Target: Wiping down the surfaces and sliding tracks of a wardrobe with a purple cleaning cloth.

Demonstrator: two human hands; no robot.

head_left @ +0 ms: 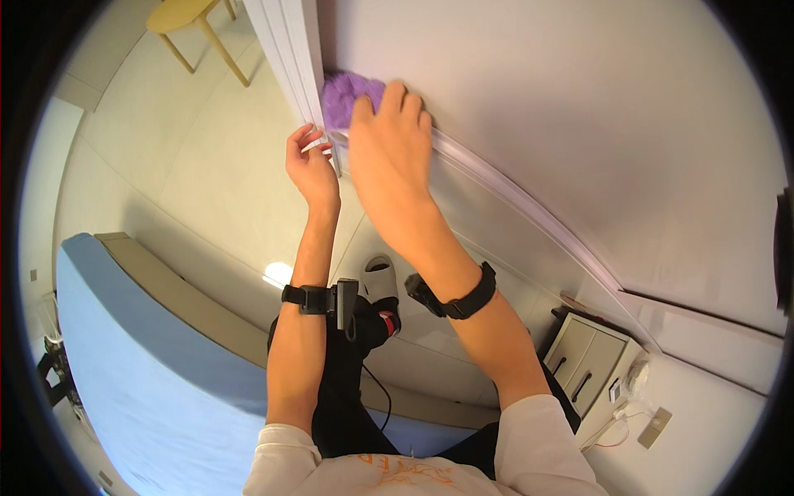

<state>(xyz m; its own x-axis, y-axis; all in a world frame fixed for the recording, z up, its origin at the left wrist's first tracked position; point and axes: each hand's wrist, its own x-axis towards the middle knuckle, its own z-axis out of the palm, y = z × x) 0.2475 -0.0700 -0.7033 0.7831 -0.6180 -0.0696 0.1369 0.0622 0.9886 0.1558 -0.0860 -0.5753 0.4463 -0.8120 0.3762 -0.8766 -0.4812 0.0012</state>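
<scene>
A fluffy purple cloth is pressed into the corner where a white ribbed frame meets a large pale panel. My right hand lies over the cloth with its fingers curled onto it, right above a narrow white ledge running along the panel. Just left of that corner is my left hand, holding nothing, its fingers loosely bent and apart beside the frame. Each forearm wears a black strap with a small dark device.
A bed with a blue cover stretches along the lower left. At the lower right stands a pale cabinet with dark handles, near a wall socket with cables. A yellow stool is at the far left. My slippered foot rests on the tiles.
</scene>
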